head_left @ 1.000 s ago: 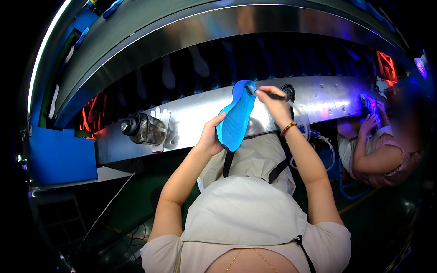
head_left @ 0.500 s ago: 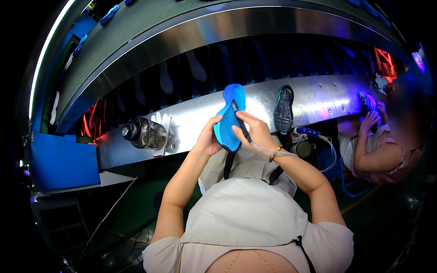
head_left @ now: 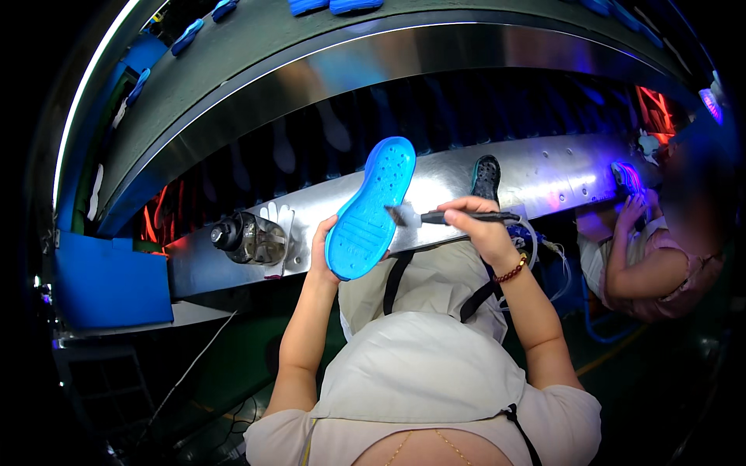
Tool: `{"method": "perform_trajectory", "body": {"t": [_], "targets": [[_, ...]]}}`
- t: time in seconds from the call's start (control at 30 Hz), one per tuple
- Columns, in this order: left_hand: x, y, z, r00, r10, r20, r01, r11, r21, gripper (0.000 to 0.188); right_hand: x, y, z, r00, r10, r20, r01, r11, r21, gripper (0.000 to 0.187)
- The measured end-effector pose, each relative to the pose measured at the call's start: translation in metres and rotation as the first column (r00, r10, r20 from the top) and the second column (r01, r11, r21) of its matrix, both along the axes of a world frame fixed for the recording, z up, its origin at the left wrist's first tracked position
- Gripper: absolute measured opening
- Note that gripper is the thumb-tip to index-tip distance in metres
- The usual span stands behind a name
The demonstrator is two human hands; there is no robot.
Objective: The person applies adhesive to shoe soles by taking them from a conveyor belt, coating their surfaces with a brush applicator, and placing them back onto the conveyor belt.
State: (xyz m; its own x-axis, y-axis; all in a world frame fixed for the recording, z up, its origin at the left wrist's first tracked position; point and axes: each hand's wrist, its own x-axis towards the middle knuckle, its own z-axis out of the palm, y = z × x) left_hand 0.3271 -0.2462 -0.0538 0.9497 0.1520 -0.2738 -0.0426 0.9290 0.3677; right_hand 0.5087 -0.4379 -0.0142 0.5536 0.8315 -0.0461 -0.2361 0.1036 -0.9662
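My left hand (head_left: 322, 245) grips a bright blue shoe sole (head_left: 371, 203) by its lower left edge. The sole is tilted, and its face with small holes and ridges is turned up. In my right hand (head_left: 486, 230) is a dark-handled brush (head_left: 458, 217) held level, its bristles pointing left. The bristle tip lies at the sole's right edge; whether it touches cannot be made out. A clear tube (head_left: 533, 233) runs from the handle's back end. Beyond my right hand, a black sole (head_left: 486, 177) rests on the metal ledge, its near part covered by the hand.
The metal ledge (head_left: 536, 182) carries a dark bottle (head_left: 256, 238) and a white glove (head_left: 277, 221) at left. A green belt (head_left: 256, 46) with blue sole pieces (head_left: 356, 6) curves behind. At right, a co-worker's hands (head_left: 633, 210) hold a shoe under violet light. A blue box (head_left: 109, 279) stands left.
My right hand and the brush have drawn right, off the sole's middle, and the brush now lies level. The blue sole has tilted and shifted left. More blue pieces show on the belt.
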Motion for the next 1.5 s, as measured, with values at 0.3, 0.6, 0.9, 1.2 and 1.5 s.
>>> {"method": "perform_trajectory", "body": {"t": [0.3, 0.6, 0.9, 1.2, 1.5], "targets": [[0.006, -0.016, -0.005, 0.998, -0.064, 0.01, 0.062, 0.99, 0.127, 0.064, 0.015, 0.039, -0.008, 0.663, -0.235, 0.71, 0.285, 0.957, 0.05, 0.015], [-0.023, 0.001, -0.006, 0.995, 0.096, 0.026, -0.099, 0.973, 0.208, 0.067, -0.012, -0.006, 0.004, 0.969, 0.248, 0.003, -0.245, 0.954, 0.174, 0.017], [-0.054, 0.14, 0.145, 0.633, 0.215, 0.743, -0.509, 0.839, 0.191, 0.064, 0.019, -0.035, -0.017, 0.947, 0.018, -0.321, 0.068, 0.965, 0.253, 0.027], [0.085, 0.202, 0.194, 0.683, 0.662, 0.31, -0.637, 0.332, 0.696, 0.053, 0.021, -0.029, -0.03, 0.931, 0.019, -0.364, 0.08, 0.963, 0.257, 0.029], [0.176, 0.194, 0.188, 0.737, 0.676, 0.03, 0.463, -0.536, 0.706, 0.064, 0.014, -0.034, -0.033, 0.913, -0.015, -0.408, 0.116, 0.968, 0.222, 0.026]]}}
